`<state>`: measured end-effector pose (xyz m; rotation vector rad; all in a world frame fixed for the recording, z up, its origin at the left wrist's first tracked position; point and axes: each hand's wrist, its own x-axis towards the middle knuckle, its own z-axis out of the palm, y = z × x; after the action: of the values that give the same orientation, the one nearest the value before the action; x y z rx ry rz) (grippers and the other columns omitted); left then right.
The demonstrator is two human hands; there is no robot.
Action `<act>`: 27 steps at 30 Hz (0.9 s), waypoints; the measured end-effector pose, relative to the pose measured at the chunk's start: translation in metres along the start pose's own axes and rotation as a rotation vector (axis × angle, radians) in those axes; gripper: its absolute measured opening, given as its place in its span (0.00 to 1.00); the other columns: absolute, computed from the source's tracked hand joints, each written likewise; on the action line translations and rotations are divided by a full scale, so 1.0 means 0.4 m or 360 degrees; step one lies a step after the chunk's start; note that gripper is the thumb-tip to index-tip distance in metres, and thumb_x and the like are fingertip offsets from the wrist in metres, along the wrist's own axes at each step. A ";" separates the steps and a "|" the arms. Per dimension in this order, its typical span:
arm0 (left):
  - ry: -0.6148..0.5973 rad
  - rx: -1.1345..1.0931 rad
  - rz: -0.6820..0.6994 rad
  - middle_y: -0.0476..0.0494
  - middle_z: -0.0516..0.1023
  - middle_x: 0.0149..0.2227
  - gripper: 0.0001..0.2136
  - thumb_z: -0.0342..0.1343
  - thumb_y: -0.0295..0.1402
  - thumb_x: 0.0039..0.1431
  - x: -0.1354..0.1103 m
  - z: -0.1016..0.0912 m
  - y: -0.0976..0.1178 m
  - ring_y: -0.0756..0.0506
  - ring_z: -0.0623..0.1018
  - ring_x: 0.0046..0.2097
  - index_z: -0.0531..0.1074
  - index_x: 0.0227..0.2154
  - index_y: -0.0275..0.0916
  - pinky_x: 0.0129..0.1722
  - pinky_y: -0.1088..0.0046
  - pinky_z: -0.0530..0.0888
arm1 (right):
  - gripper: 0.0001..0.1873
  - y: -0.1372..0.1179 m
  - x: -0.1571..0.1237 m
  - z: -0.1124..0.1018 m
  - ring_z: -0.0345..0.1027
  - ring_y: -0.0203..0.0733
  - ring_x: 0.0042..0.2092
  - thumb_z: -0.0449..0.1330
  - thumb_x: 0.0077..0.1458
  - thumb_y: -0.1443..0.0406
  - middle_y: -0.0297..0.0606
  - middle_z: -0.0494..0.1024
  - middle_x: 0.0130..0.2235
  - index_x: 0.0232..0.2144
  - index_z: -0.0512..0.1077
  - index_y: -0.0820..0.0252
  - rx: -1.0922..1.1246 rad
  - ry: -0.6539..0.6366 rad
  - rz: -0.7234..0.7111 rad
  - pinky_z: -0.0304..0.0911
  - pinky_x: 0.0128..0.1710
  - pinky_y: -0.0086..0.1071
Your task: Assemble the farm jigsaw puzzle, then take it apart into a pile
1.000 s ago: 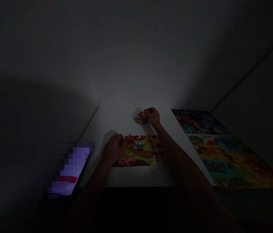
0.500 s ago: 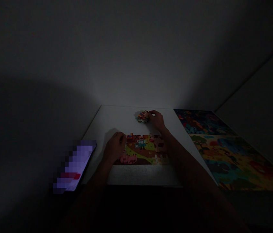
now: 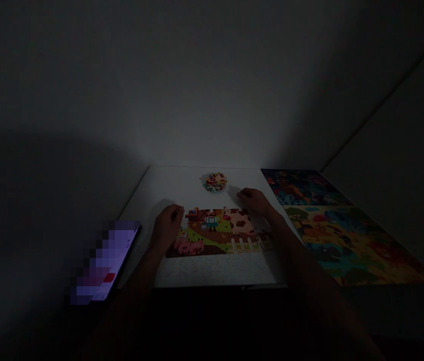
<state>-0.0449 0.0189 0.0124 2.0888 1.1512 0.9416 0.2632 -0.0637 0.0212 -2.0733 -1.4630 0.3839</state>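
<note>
A jigsaw puzzle (image 3: 215, 233) with a farm scene lies joined on a white table (image 3: 151, 193), showing a pig, a cow, a figure and a fence. Farther back sits a small heap of loose puzzle pieces (image 3: 215, 182). My left hand (image 3: 166, 228) rests at the puzzle's left end with curled fingers. My right hand (image 3: 255, 201) hovers at the puzzle's upper right edge, above the cow and apart from the heap. Dim light hides whether either hand holds a piece.
A large colourful picture board (image 3: 339, 230) lies along the table's right side. Left of the table, a glowing, pixelated phone or tablet screen (image 3: 106, 263) sits low in view. Walls rise behind the table, and the room is dark.
My right hand has left the heap of pieces and moved toward me to the puzzle's upper right edge. The heap now stands uncovered. My left hand has shifted little.
</note>
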 end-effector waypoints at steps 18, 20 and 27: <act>0.0309 0.0452 -0.0050 0.49 0.67 0.25 0.16 0.47 0.43 0.62 -0.019 -0.019 0.032 0.47 0.70 0.29 0.64 0.20 0.42 0.34 0.70 0.67 | 0.21 -0.112 -0.059 0.070 0.75 0.48 0.42 0.47 0.66 0.56 0.51 0.81 0.41 0.39 0.77 0.60 -0.0733 -0.0039 0.0088 0.60 0.40 0.35; 0.0329 0.0401 -0.0097 0.49 0.67 0.24 0.18 0.46 0.44 0.62 -0.018 -0.021 0.029 0.48 0.70 0.29 0.63 0.19 0.42 0.34 0.71 0.67 | 0.21 -0.117 -0.059 0.076 0.75 0.48 0.43 0.47 0.66 0.56 0.52 0.80 0.41 0.40 0.77 0.61 -0.0700 -0.0020 0.0120 0.61 0.41 0.35; 0.0413 0.0269 -0.0337 0.52 0.60 0.17 0.23 0.43 0.50 0.62 -0.007 -0.027 0.012 0.49 0.66 0.24 0.56 0.15 0.43 0.25 0.73 0.61 | 0.20 -0.113 -0.057 0.065 0.75 0.48 0.43 0.47 0.66 0.57 0.51 0.80 0.42 0.39 0.76 0.61 -0.0620 -0.0041 0.0100 0.61 0.39 0.35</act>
<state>-0.0523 0.0157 0.0216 1.9625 1.6006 1.0663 0.2063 -0.0667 0.0254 -2.4290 -1.5902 0.1567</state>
